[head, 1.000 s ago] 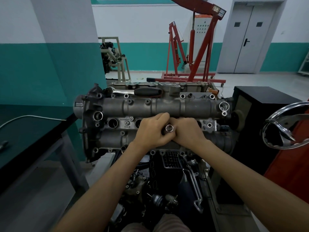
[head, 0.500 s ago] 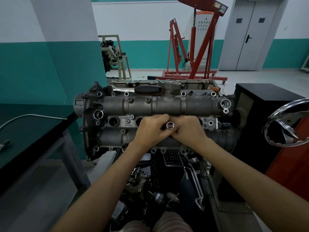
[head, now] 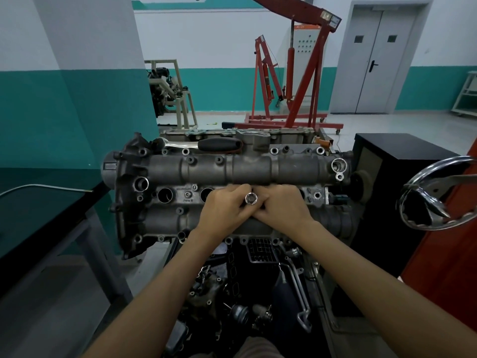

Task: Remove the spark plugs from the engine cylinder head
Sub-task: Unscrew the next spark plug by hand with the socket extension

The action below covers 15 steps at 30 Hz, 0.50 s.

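The grey cylinder head [head: 258,169] lies across the middle of the view on its stand. Two open plug wells [head: 165,195] show at its left; the wells further right are hidden by my hands. A chrome socket [head: 251,198] points its open end up at me over the middle of the head. My left hand [head: 224,208] and my right hand [head: 283,204] meet around it, fingers curled on its shaft from either side. No spark plug is in sight.
A ratchet with a black handle [head: 219,145] lies on the head's far edge. A dark table [head: 38,215] stands at left, a black cabinet [head: 402,161] and a chrome emblem [head: 436,195] at right. Red engine hoists [head: 296,81] stand behind.
Both hands stay clasped on the socket. My view has tilted slightly, so the engine sits a little higher in frame.
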Available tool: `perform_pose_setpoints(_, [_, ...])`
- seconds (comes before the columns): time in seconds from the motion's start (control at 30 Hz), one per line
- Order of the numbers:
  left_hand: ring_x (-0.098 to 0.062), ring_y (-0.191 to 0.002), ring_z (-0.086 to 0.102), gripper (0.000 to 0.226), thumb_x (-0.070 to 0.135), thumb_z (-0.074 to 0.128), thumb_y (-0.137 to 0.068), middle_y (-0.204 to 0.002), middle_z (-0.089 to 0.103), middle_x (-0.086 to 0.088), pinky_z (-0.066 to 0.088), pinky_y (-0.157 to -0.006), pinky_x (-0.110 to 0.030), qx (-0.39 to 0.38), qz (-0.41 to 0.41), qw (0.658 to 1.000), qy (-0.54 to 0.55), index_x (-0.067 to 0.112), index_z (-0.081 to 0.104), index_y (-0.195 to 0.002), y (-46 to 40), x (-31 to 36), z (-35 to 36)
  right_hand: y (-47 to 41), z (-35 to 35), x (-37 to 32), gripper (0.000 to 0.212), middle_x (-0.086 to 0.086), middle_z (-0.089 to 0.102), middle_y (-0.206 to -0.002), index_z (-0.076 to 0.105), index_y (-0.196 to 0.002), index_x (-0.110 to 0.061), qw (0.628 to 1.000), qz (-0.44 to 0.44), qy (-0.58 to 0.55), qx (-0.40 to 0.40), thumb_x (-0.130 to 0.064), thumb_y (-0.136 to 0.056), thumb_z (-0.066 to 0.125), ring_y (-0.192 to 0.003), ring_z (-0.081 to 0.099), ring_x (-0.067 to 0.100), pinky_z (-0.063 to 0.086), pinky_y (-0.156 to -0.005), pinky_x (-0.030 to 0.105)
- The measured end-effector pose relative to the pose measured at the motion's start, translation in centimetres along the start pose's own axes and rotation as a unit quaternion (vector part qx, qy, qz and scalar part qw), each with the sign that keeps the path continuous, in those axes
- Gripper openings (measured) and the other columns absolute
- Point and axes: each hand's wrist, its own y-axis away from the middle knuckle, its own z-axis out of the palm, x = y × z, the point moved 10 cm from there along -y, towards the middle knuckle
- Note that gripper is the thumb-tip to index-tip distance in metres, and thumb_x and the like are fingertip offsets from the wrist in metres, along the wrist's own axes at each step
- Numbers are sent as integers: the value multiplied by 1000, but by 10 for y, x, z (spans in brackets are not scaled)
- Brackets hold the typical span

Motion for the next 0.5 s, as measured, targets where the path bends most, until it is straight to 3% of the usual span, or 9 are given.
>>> perform_pose_setpoints(0.07, [-20,-44,44,40,38,52,-83,-50,48,-4,30,-43,-28,-9,-3,1000,3,8,43,-58,0,1,1,1,0,-1,43,9,66,-66,67,-79,-10,1000,-11,1,-1,-40,-82,36,-62,63,30,38,-52,30])
perform_pose_setpoints(0.17, [-20,-44,41,31,33,49,-82,-56,46,-2,30,-41,-26,-27,9,999,27,8,42,-65,-1,5,2,1,-7,-4,15,11,60,-50,63,-64,-5,1000,-8,0,12,-16,-67,73,-42,57,30,39,-41,27])
perform_pose_setpoints(0.23, [-22,-44,43,27,29,47,-80,-59,47,-4,33,-39,-26,-37,14,999,30,5,44,-69,-1,8,3,1,-4,-4,21,10,57,-46,61,-60,-5,1000,1,5,-7,-12,-57,81,-37,54,29,36,-38,24])
perform_pose_setpoints(0.4, [-23,-44,49,33,30,43,-88,-58,53,-6,33,-41,-25,-32,13,999,-16,4,51,-69,0,7,6,0,-3,-2,22,10,64,-64,57,-80,-4,1000,6,7,21,-26,-81,62,-55,60,30,29,-48,25])
perform_pose_setpoints(0.5, [-18,-43,49,35,32,51,-87,-52,54,-4,29,-45,-21,10,12,1000,-13,8,51,-62,1,3,-1,3,-4,-1,32,10,65,-63,55,-81,-4,999,-2,9,53,-34,-80,64,-54,61,30,30,-47,26])
